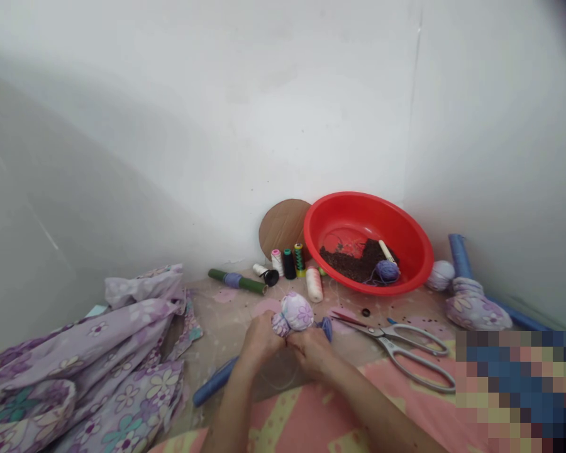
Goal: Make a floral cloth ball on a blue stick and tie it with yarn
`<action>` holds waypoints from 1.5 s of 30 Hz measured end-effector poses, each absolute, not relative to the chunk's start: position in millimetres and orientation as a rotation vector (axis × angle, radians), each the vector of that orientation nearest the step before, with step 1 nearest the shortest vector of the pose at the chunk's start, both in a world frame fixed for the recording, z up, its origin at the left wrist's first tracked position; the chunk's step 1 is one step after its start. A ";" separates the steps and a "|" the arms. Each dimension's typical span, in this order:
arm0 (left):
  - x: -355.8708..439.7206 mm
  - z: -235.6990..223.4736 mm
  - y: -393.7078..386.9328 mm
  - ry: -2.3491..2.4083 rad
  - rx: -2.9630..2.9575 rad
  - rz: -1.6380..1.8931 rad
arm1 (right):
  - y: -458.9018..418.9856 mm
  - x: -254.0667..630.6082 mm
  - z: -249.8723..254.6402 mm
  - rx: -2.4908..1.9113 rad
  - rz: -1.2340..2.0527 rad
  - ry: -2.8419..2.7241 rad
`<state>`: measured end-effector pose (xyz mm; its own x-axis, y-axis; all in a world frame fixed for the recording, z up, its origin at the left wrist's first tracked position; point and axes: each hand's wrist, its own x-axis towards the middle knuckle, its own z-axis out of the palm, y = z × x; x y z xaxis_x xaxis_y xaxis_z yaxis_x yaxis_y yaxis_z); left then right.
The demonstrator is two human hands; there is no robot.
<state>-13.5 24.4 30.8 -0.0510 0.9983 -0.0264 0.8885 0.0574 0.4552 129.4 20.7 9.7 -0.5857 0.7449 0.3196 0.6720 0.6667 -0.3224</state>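
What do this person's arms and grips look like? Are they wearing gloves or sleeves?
The left arm and right arm are bare, with no sleeve in view. The left grip and right grip wear no gloves, and no watch, bracelet or cable shows.

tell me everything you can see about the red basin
The red basin is a round, shallow bowl of glossy plastic with a wide, flared rim. It sits near the corner of the white walls and looks tilted toward the camera. Inside lie a heap of dark brown crumbly material, a ball of purple yarn, a cream-coloured cylindrical item and some thin threads. A round cardboard disc stands behind its left side.
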 end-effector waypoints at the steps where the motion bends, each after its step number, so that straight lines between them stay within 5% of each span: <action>1: -11.4 30.1 23.7 2.045 1.918 0.426 | 19.7 128.7 9.3 -1.142 0.232 -2.443; 32: 11.9 32.8 10.6 2.363 2.004 0.276 | 30.0 117.5 -5.1 -1.365 0.672 -1.899; 45: 8.8 26.1 8.1 2.514 2.099 0.162 | 21.5 130.7 8.6 -1.074 0.360 -2.313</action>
<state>8.8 8.1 26.1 -0.1748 0.9702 0.1679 0.9837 0.1793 -0.0120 130.7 21.5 8.6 -0.5236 0.7656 0.3739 0.6155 0.6433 -0.4553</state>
